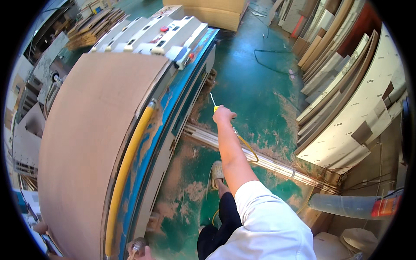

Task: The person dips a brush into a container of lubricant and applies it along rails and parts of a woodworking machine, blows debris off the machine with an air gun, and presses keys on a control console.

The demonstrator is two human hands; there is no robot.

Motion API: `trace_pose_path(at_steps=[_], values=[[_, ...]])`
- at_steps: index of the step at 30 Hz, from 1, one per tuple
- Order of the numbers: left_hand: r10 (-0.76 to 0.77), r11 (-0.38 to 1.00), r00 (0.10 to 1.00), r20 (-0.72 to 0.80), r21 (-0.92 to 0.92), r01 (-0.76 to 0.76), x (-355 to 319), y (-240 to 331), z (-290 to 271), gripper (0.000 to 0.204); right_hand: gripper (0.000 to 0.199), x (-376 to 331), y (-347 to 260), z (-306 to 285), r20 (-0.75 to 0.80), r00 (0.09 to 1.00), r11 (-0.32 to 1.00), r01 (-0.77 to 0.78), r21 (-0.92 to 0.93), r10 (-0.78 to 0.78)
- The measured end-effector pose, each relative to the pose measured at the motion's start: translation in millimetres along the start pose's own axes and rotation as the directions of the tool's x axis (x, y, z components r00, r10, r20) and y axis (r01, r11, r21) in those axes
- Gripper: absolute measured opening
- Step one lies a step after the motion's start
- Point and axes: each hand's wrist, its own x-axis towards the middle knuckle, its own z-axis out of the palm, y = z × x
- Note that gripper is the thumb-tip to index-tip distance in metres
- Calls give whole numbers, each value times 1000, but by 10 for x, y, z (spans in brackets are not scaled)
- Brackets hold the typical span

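My right hand [224,114] is stretched forward over the green floor, closed round an air blow gun [215,108] with a yellow body. Its thin pale nozzle points away from me, and a yellow air hose [249,146] hangs from behind the hand. At the bottom edge my left hand [147,253] shows only in part, its fingers about a round, ribbed metal fitting [138,245] by the machine's near corner. To my left stands the long machine [173,117], with a broad brown board [102,130] on top and a yellow bar [130,158] along its side.
Grey-white housings [149,37] with a red button cover the machine's far end. Leaning boards [346,82] line the right side. Pale strips [264,157] cross the dusty floor near my foot [217,174]. A clear plastic duct [342,205] lies at right; a cardboard box [208,12] stands ahead.
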Motion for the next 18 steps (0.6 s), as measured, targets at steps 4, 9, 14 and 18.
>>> trace_pose_path(at_steps=[4,9,14,18], values=[[-7,1000,998,-60,-2,7,482,23,697,49,43,1056,-250,-281,-20,999,999,45,2,-45],[35,991,995,-91,135,-23,975,-496,1089,44,40,2423,-920,-630,8,990,990,140,6,-140],[-1,994,998,-69,107,8,1682,21,2159,50,36,3411,-1062,-872,33,992,992,120,48,-122],[-6,1000,994,-113,1,6,2209,736,2832,57,39,3839,-1199,-983,-15,995,992,103,77,-102]])
